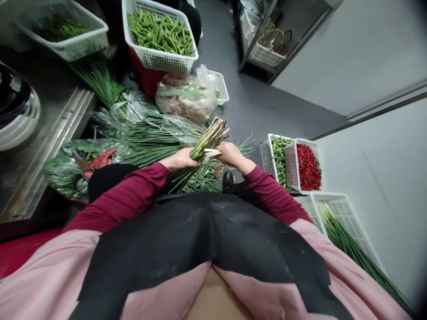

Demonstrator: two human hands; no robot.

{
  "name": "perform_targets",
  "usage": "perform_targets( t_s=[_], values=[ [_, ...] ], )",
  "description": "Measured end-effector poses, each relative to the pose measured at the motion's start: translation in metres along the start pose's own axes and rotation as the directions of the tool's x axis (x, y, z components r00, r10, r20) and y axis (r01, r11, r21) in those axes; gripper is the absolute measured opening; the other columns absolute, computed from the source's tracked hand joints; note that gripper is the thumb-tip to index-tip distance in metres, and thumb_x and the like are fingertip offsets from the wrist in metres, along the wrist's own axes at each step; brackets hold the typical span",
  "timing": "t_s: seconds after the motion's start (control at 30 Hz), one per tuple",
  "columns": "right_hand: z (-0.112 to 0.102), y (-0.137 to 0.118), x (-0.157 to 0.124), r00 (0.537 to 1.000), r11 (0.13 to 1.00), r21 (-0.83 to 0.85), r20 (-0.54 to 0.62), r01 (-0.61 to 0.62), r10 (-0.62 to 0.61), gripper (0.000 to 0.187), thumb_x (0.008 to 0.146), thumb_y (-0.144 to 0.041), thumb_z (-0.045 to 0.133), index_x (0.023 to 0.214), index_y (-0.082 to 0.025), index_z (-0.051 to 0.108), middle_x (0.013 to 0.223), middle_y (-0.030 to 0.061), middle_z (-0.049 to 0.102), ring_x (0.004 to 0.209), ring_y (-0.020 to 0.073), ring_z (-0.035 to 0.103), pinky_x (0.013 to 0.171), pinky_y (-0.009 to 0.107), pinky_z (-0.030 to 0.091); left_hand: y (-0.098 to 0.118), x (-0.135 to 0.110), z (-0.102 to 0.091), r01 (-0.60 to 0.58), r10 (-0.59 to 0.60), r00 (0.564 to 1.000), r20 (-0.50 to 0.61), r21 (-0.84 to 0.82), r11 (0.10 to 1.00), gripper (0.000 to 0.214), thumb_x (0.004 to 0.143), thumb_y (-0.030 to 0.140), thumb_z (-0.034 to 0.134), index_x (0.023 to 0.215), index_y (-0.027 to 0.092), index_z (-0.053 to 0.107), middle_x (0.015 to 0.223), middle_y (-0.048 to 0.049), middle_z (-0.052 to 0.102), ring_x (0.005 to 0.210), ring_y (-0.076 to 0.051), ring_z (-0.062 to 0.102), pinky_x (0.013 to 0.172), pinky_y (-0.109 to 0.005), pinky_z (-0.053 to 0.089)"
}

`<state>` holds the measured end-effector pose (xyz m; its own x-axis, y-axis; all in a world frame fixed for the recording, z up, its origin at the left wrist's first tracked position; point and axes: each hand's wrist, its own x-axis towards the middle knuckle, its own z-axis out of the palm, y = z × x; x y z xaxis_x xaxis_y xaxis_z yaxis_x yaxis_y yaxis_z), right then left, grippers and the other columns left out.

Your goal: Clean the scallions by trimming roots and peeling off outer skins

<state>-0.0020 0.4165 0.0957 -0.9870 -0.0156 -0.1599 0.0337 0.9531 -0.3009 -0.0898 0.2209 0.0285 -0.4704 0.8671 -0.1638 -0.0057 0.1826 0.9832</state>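
My left hand [182, 159] is wrapped round a bunch of green chive stalks [211, 137], whose pale cut ends point up and to the right. My right hand [230, 154] is closed on the pale ends of a few stalks at the bunch's near side. Both hands are held over a heap of loose chives [150, 138] on the floor in front of my black apron.
A white basket of green pods [160, 33] stands on a red bin. Another white basket [63, 29] sits on the steel counter at left. Baskets of green peppers [278, 155], red chillies [307, 166] and trimmed chives [347, 226] stand at right. A plastic bag [187, 95] lies behind the heap.
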Motion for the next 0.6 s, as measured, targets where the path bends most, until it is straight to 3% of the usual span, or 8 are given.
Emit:
perform_targets(
  t_s=[0.13, 0.3, 0.43, 0.53, 0.6],
  values=[
    [0.003, 0.004, 0.004, 0.998, 0.975, 0.218, 0.036, -0.052, 0.045, 0.011, 0.068, -0.024, 0.072, 0.064, -0.013, 0.070, 0.064, 0.0019, 0.060, 0.059, 0.0103, 0.050, 0.058, 0.024, 0.031, 0.000, -0.001, -0.003, 0.032, -0.030, 0.998, -0.046, 0.041, 0.999, 0.051, 0.054, 0.031, 0.074, 0.099, 0.010, 0.063, 0.088, -0.0053, 0.067, 0.080, -0.021, 0.060, 0.078, -0.034, 0.046],
    [0.011, 0.009, -0.004, 0.985, 0.804, 0.576, 0.010, -0.149, 0.175, 0.014, 0.064, -0.026, 0.070, 0.068, -0.012, 0.070, 0.062, -0.0003, 0.061, 0.058, 0.0100, 0.049, 0.059, 0.024, 0.035, 0.002, -0.001, -0.002, 0.011, -0.010, 1.000, -0.027, 0.044, 0.999, 0.046, 0.054, 0.032, 0.074, 0.093, 0.011, 0.063, 0.081, -0.0034, 0.065, 0.074, -0.020, 0.059, 0.073, -0.032, 0.046],
    [0.017, 0.016, -0.009, 0.959, 0.797, 0.580, -0.092, -0.167, 0.268, 0.017, 0.067, -0.030, 0.068, 0.064, -0.013, 0.065, 0.058, -0.0011, 0.055, 0.056, 0.0099, 0.044, 0.059, 0.025, 0.035, 0.001, -0.001, -0.002, 0.004, -0.003, 1.000, -0.003, 0.025, 1.000, 0.045, 0.055, 0.032, 0.074, 0.093, 0.010, 0.063, 0.082, -0.0044, 0.065, 0.076, -0.020, 0.059, 0.074, -0.032, 0.046],
    [0.012, 0.034, -0.013, 0.890, 0.807, 0.565, -0.262, -0.172, 0.373, 0.019, 0.071, -0.032, 0.064, 0.065, -0.014, 0.063, 0.063, 0.0004, 0.057, 0.061, 0.0115, 0.047, 0.062, 0.026, 0.037, 0.001, -0.002, -0.006, 0.016, -0.016, 1.000, -0.005, 0.020, 1.000, 0.047, 0.055, 0.033, 0.076, 0.094, 0.010, 0.063, 0.085, -0.0053, 0.066, 0.078, -0.021, 0.060, 0.076, -0.034, 0.046],
    [0.000, 0.055, -0.017, 0.784, 0.771, 0.613, -0.389, -0.172, 0.484, 0.021, 0.074, -0.034, 0.061, 0.070, -0.014, 0.063, 0.067, 0.0018, 0.059, 0.064, 0.0122, 0.048, 0.065, 0.026, 0.039, 0.002, -0.003, -0.010, 0.022, -0.022, 1.000, -0.016, 0.006, 1.000, 0.049, 0.053, 0.034, 0.077, 0.094, 0.010, 0.064, 0.086, -0.0058, 0.067, 0.080, -0.023, 0.061, 0.078, -0.035, 0.046]
  ],
)
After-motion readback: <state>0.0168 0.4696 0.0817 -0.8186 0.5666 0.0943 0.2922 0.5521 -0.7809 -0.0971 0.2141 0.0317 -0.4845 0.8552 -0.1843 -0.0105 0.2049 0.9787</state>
